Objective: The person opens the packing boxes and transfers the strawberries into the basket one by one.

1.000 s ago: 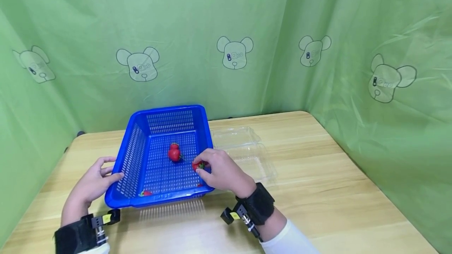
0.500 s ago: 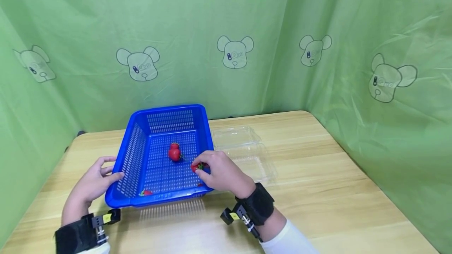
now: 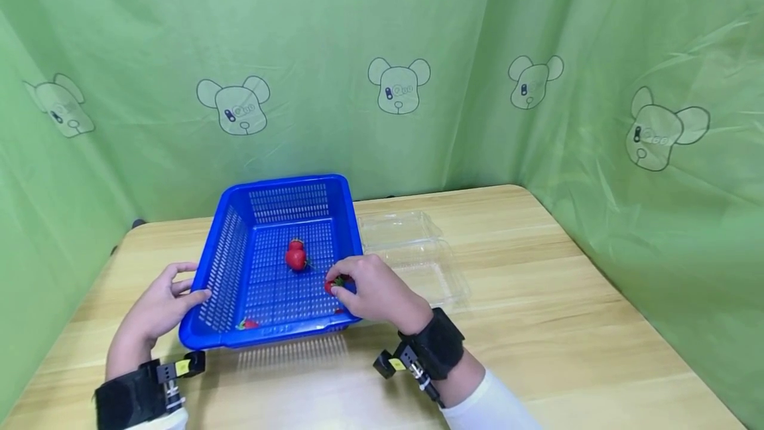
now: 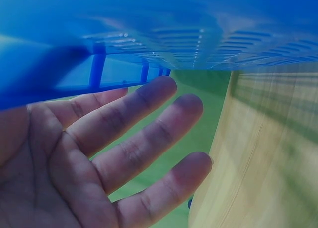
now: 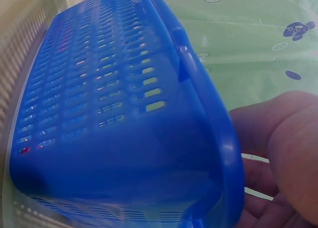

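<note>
A blue plastic basket [image 3: 283, 182] with slotted walls stands near the table's left side. My left hand [image 3: 156, 304] holds its left rim, thumb over the edge; the left wrist view shows the other fingers spread outside, below the basket wall [image 4: 208, 22]. Reaching over the right rim, my right hand [image 3: 377, 287] pinches a strawberry [image 3: 329, 286] inside. Two strawberries [image 3: 296, 259] lie together mid-basket, another strawberry [image 3: 251, 324] at the front left, and a bit of red shows at the front right. The basket's wall [image 5: 129, 153] hides the fingertips in the right wrist view.
Just right of the basket lies a clear plastic clamshell box [image 3: 420, 277], its lid [image 3: 392, 229] folded back, partly behind my right hand. The wooden table [image 3: 537, 350] extends to the right. Green curtains [image 3: 322, 85] with bear faces enclose the back and sides.
The strawberry has turned and shifted slightly in my right fingers. My left hand and the basket hold their places; the head view has moved a little.
</note>
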Motion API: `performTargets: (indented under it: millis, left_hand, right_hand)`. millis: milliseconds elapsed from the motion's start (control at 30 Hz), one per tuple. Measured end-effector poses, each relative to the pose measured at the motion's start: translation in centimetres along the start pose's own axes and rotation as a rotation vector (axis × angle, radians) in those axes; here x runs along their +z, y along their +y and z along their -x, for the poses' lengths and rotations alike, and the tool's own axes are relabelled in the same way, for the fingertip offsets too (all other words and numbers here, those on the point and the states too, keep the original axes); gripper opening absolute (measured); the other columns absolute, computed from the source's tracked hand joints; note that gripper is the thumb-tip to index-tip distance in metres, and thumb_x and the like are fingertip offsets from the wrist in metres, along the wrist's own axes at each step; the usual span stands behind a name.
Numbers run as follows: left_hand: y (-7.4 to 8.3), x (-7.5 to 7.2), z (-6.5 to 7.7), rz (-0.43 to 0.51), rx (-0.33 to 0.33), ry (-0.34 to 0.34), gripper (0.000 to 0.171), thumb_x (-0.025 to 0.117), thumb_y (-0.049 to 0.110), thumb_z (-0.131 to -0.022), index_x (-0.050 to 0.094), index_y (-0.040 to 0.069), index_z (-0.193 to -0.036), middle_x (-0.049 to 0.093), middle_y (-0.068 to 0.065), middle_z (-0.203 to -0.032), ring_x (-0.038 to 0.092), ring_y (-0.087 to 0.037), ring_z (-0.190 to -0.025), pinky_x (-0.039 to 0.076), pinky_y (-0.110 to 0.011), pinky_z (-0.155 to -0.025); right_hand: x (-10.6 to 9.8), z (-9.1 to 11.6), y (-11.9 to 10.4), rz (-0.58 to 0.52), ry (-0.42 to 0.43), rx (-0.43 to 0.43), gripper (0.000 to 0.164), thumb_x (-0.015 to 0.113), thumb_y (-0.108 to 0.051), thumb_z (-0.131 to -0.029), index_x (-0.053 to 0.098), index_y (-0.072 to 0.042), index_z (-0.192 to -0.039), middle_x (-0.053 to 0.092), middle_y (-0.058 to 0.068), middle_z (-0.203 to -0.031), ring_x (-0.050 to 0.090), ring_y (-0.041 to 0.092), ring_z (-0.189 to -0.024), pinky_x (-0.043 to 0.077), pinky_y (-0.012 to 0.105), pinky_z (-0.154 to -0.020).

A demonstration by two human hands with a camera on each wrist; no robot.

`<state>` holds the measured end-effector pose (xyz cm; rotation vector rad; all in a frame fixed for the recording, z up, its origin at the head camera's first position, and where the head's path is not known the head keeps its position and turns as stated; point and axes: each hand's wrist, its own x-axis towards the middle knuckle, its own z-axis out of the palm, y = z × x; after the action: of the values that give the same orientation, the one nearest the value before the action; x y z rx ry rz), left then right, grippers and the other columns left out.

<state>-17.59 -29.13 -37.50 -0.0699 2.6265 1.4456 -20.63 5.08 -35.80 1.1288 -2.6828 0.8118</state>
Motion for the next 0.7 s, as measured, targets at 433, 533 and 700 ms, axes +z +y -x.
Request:
performTargets:
  millis: [433, 533, 700]
  left_hand:
    - [-0.01, -0.02, 0.0, 0.006, 0.005, -0.002, 0.061, 0.053, 0.017, -0.097, 0.018, -0.008, -0.141, 0.043, -0.044, -0.13, 0.062, -0.042, -0.102, 0.056, -0.051, -0.084]
    - [0.0, 0.04, 0.02, 0.007, 0.003, -0.001, 0.06, 0.053, 0.016, -0.097, 0.018, -0.008, -0.141, 0.043, -0.044, -0.13, 0.061, -0.043, -0.103, 0.056, -0.051, -0.084]
    - [0.05, -0.01, 0.03, -0.002, -0.006, 0.002, 0.061, 0.053, 0.018, -0.098, 0.018, -0.007, -0.142, 0.041, -0.044, -0.132, 0.06, -0.044, -0.105, 0.054, -0.055, -0.087]
  right_hand:
    - [0.1, 0.06, -0.01, -0.005, 0.009, -0.023, 0.009, 0.067, -0.017, -0.089, 0.07, -0.01, -0.094, 0.07, 0.002, -0.091, 0.062, 0.016, -0.083, 0.057, 0.029, -0.076]
    - [0.09, 0.1, 0.01, -0.005, 0.009, -0.026, 0.008, 0.067, -0.017, -0.088, 0.07, -0.011, -0.094, 0.07, 0.002, -0.09, 0.06, 0.013, -0.081, 0.057, 0.028, -0.075]
    - [0.1, 0.1, 0.02, 0.007, 0.002, -0.031, 0.009, 0.068, -0.017, -0.087, 0.07, -0.012, -0.094, 0.069, -0.001, -0.09, 0.057, 0.009, -0.08, 0.056, 0.026, -0.074]
